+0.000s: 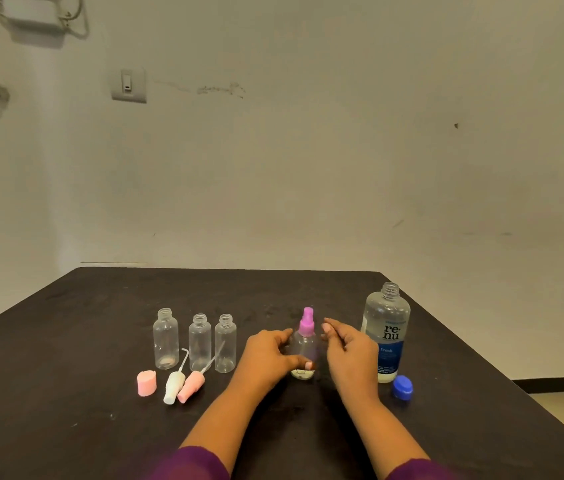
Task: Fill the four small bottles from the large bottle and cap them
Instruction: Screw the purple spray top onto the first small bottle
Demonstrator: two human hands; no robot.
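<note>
A pale wall stands behind the dark worktop (100, 341); at its middle our left hand (266, 358) grips the capped bottle (305, 348) low down, fingers curled round it; our right hand (350, 351) hangs just beside the purple cap (307, 323), fingers loosely curled, holding nothing. We judge this bottle done, though its fill is hard to read; next comes one of three empty bottles (199, 342) at left, then the open large bottle (386, 334). Loose caps (174, 386) lie before them; the blue cap (402, 386) sits nearer the right edge; room remains behind the row.
</note>
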